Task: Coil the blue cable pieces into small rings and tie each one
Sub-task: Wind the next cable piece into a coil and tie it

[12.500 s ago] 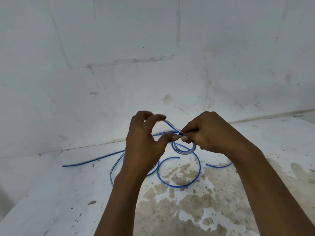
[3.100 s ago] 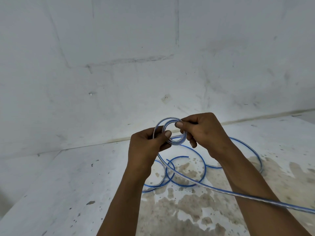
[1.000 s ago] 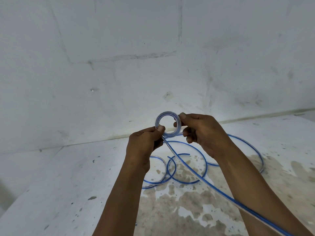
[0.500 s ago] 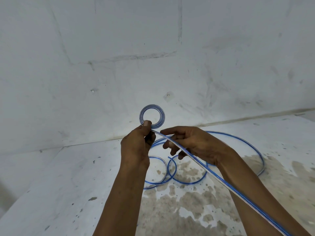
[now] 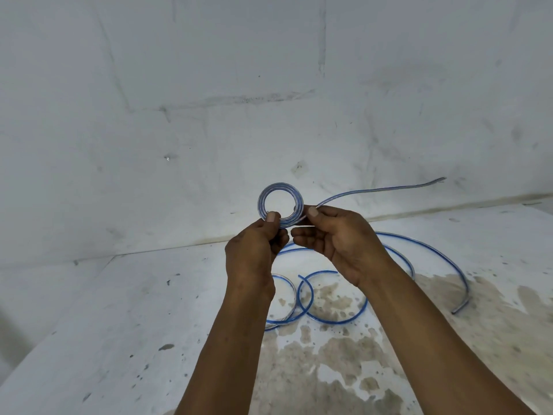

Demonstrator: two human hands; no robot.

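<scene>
A small ring of coiled blue cable is held up in front of the wall. My left hand pinches its lower edge between thumb and fingers. My right hand grips the cable where it leaves the ring on the right. From there the free tail sticks out to the right in the air and ends near the wall. Several loose blue cable pieces lie curled on the surface below my hands.
The work surface is white with brown stains in the near middle and right. A grey-white wall rises right behind it. One long cable arc reaches to the right.
The cable tail that ran down toward me now points out to the right in the air. My right hand has come up to the ring, which has grown thicker with added turns.
</scene>
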